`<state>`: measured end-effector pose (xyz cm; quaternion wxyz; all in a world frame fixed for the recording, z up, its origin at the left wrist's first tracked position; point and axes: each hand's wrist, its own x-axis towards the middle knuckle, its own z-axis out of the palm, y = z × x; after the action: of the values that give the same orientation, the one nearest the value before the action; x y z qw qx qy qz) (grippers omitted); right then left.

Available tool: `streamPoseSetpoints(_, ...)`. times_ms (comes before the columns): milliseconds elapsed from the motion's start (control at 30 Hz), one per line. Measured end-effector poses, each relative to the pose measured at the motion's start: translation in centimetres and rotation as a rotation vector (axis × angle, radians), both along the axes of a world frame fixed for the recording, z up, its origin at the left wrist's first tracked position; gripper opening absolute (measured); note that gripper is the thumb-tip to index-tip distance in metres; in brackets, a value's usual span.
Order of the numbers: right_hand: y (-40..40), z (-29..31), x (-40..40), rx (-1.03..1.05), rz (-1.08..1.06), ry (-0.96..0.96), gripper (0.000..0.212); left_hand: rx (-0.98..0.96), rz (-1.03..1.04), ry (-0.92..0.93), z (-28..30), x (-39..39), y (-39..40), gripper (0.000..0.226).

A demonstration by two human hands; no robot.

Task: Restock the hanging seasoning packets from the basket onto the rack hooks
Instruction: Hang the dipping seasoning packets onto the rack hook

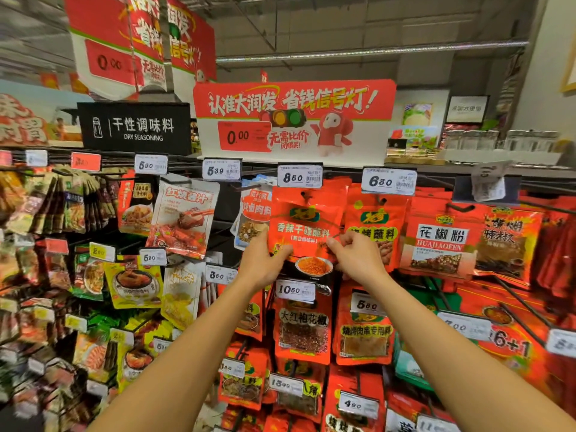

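Red seasoning packet (307,227) held up at rack hook (307,194) (under the 8.50 tag (299,177)); gripped at lower corners, left hand (265,263) thumb across front, right hand (358,257) fingertips pinching edge.

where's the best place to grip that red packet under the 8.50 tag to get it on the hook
Grip the red packet at its two side edges around mid-height, coming from the front, as the left hand and right hand do. It is flat and floppy, and its hang hole sits at the top, so that stays free for the hook.
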<state>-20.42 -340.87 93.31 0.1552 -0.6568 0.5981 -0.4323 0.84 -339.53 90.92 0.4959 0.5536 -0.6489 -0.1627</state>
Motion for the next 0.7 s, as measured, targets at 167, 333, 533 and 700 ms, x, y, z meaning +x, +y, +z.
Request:
streamPoseSetpoints(167, 3.1, -0.1, -2.3, -0.066, 0.029, -0.077, 0.028, -0.112, 0.196, 0.043, 1.1, 0.5, 2.4, 0.036)
streamPoseSetpoints(333, 6.6, -1.2, -4.8, 0.008, 0.169, -0.283, 0.026, 0.033, -0.026, 0.285, 0.8, -1.4, 5.3, 0.018)
streamPoseSetpoints(533, 9.9, -7.9, -8.3, 0.169, 0.233, -0.412, 0.027, 0.299, -0.218, 0.488, -4.5, -6.2, 8.5, 0.022)
streamPoseSetpoints(700, 12.3, -18.0, -12.5, 0.403, 0.129, -0.431, 0.026, 0.549, -0.171, 0.511, -12.6, -9.7, 10.9, 0.026)
